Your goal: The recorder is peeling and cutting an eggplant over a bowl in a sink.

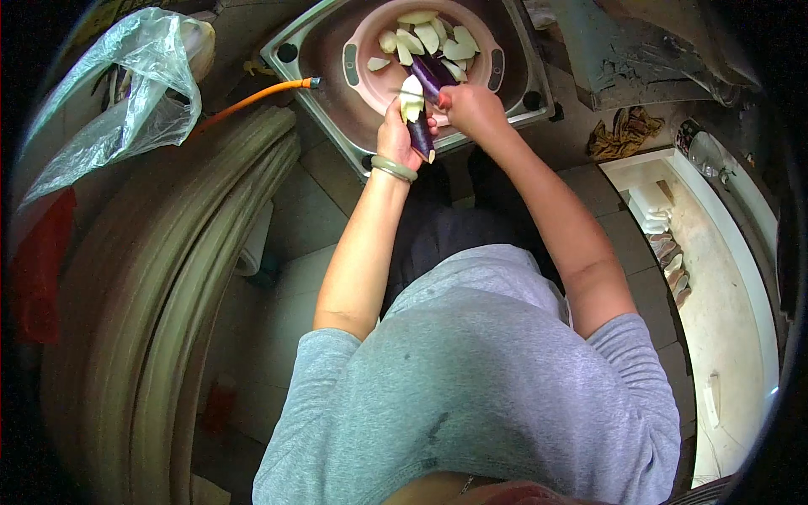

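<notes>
Gripped a part-cut eggplant [422,141] in the left hand [394,139] at the near side of the pink basin [378,82]; closed the right hand [475,111] around, apparently, a red-handled knife [443,101]. Had pale pieces [427,36] cut farther in; seemingly left purple lengths [427,77] unsliced.

Sink [326,111]: far edge cut off by picture top. Bowl [377,86]: near edge partly behind left hand [399,135]. Tool [443,100] in right hand [474,111]: mostly covered, kind unclear.

Light is dim and uneven, glare streaks the plastic bag [172,105], and fisheye distortion bends the dark rim.
</notes>
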### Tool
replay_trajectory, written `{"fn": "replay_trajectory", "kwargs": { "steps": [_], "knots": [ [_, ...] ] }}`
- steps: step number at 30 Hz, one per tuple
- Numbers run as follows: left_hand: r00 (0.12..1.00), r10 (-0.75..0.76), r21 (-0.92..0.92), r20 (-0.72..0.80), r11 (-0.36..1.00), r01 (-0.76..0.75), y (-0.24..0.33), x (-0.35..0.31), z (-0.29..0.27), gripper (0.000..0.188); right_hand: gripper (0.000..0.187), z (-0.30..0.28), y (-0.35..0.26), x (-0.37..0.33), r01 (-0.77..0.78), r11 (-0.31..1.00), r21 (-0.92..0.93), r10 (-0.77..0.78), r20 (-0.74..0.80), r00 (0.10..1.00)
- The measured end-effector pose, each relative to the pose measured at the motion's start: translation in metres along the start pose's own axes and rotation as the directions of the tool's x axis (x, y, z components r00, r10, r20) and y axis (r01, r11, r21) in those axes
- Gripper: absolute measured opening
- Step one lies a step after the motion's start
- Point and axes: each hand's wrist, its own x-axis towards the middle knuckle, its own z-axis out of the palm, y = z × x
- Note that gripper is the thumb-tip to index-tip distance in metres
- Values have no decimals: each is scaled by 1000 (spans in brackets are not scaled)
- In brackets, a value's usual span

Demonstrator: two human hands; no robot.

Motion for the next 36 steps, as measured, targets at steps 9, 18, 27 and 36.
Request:
{"fn": "replay_trajectory", "kwargs": {
  "steps": [9, 18, 27, 36],
  "knots": [
    [991, 128, 126, -40, 984, -122, -8, -5, 7, 48, 13, 3, -14, -14, 166, 983, -80, -172, -63, 983],
    [986, 166, 170, 16, 971, -166, -9, -3, 7, 35, 16, 8, 13, 15, -37, 994, -103, 42, 48, 998],
    [983, -27, 40, 184, 999, 20, -1, -7, 5, 29, 19, 14, 54, 32, -254, 967, 15, 252, 73, 965],
    [937, 34, 545, 346, 806, -231, 1, -8, -4, 22, 18, -27, 7, -17, 157, 985, -74, -157, 11, 988]
  ]
}}
